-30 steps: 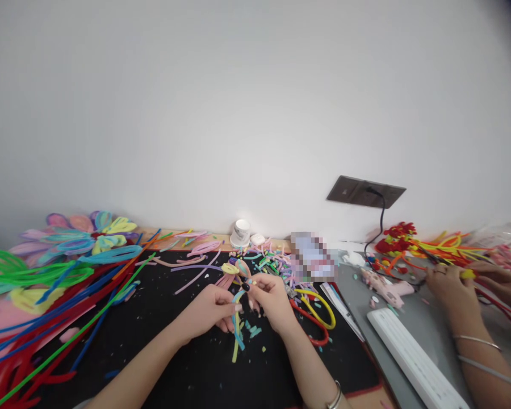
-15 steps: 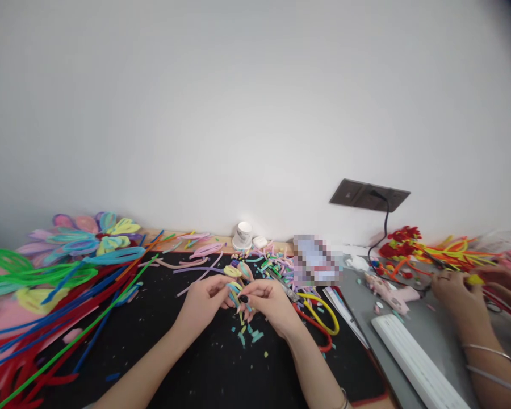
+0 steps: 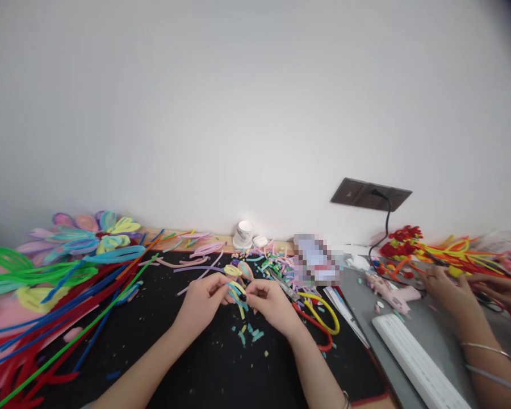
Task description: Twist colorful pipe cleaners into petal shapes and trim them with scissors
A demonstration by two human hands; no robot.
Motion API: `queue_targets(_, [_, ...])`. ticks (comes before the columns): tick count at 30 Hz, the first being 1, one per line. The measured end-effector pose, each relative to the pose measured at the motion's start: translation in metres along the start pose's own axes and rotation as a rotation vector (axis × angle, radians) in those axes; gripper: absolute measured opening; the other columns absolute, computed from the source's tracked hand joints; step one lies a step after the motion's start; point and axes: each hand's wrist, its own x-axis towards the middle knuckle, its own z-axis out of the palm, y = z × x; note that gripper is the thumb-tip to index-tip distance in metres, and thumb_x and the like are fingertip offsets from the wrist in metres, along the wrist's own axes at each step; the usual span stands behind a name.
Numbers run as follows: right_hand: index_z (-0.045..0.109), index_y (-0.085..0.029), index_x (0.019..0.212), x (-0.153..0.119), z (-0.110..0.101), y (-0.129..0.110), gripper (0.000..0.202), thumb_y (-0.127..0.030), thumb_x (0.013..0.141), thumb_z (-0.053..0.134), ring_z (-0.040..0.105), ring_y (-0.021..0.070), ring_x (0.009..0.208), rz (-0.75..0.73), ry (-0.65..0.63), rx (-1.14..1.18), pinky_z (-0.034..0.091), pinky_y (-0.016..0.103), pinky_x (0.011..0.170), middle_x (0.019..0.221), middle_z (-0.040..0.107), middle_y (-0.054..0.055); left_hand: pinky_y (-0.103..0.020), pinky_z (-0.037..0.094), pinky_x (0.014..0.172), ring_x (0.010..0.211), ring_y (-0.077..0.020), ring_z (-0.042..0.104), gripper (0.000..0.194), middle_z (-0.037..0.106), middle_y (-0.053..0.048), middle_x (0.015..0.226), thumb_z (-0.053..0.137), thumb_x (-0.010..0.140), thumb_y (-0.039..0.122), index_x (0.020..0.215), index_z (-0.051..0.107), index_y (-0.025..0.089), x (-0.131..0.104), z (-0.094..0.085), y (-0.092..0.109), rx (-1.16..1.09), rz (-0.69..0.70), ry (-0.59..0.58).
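My left hand point(image 3: 206, 295) is closed, thumb and fingers pinching striped blue and yellow pipe cleaner loops point(image 3: 238, 291) over the black mat point(image 3: 213, 363). From the other side my right hand point(image 3: 269, 302) has its fingertips closed at the edge of the same loops. A small dark spot shows between the hands; whether it is a nail or part of the piece is unclear. Just behind the fingers are more petal-like loops point(image 3: 233, 271) in yellow, purple and pink. Short teal snippets point(image 3: 251, 335) lie on the mat below.
Yellow-and-red-handled scissors point(image 3: 323, 312) and a pile of cut pieces point(image 3: 276, 264) lie right of my hands. Beyond are a pink glue gun point(image 3: 394, 292), a white power strip point(image 3: 417, 358) and a co-worker's hands point(image 3: 451, 292). Pipe cleaners point(image 3: 68, 318) cover the left. A paper cup point(image 3: 243, 234) stands behind.
My right hand's fingers have drawn slightly back to the right and curled, showing more of the loops. The co-worker's hands have shifted a little left.
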Motion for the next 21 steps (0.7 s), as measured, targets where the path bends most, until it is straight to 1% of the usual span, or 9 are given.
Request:
queue_targets(5, [0.057, -0.016, 0.067, -0.0004, 0.0009, -0.0006, 0.005, -0.018, 0.07, 0.053, 0.045, 0.0083, 0.051, 0.005, -0.029, 0.012, 0.039, 0.019, 0.051, 0.058, 0.048, -0.004, -0.025, 0.049, 0.057, 0.056, -0.0155, 0.062, 0.016, 0.066, -0.001, 0.061, 0.051, 0.075, 0.027, 0.076, 0.063, 0.017, -0.001, 0.0001, 0.0033, 0.017, 0.005, 0.003])
queue_targets(9, [0.056, -0.016, 0.067, -0.0001, 0.003, -0.0005, 0.006, -0.013, 0.068, 0.051, 0.047, 0.0081, 0.052, 0.009, -0.018, 0.056, 0.04, 0.019, 0.054, 0.057, 0.051, -0.004, -0.024, 0.048, 0.055, 0.056, -0.015, 0.061, 0.018, 0.066, -0.001, 0.062, 0.05, 0.076, 0.028, 0.076, 0.064, 0.017, -0.0014, 0.0, 0.0025, 0.037, 0.02, 0.013])
queue_targets(13, [0.059, -0.016, 0.068, 0.0, 0.0044, -0.0001, 0.007, -0.015, 0.067, 0.052, 0.049, 0.0089, 0.052, 0.034, -0.023, 0.06, 0.04, 0.019, 0.053, 0.057, 0.054, -0.003, -0.023, 0.047, 0.057, 0.062, -0.0164, 0.062, 0.018, 0.067, -0.002, 0.067, 0.051, 0.076, 0.029, 0.076, 0.065, 0.017, -0.0009, -0.0006, -0.0015, 0.077, 0.041, 0.038])
queue_targets(17, [0.059, -0.015, 0.065, -0.0002, 0.0036, -0.0018, 0.007, -0.017, 0.068, 0.054, 0.045, 0.0076, 0.047, 0.036, -0.018, 0.004, 0.037, 0.019, 0.048, 0.054, 0.05, -0.004, -0.024, 0.048, 0.06, 0.064, -0.0166, 0.061, 0.018, 0.067, -0.002, 0.068, 0.051, 0.076, 0.028, 0.077, 0.066, 0.017, -0.001, 0.0, -0.0029, 0.074, 0.043, 0.043])
queue_targets(21, [0.06, -0.015, 0.061, -0.0013, 0.0021, -0.0026, 0.01, -0.016, 0.068, 0.053, 0.042, 0.0069, 0.046, 0.031, -0.044, -0.06, 0.033, 0.018, 0.045, 0.053, 0.05, -0.004, -0.025, 0.05, 0.062, 0.066, -0.0176, 0.063, 0.017, 0.067, -0.002, 0.067, 0.052, 0.075, 0.027, 0.076, 0.067, 0.018, -0.0015, 0.0019, -0.0013, 0.049, 0.033, 0.051])
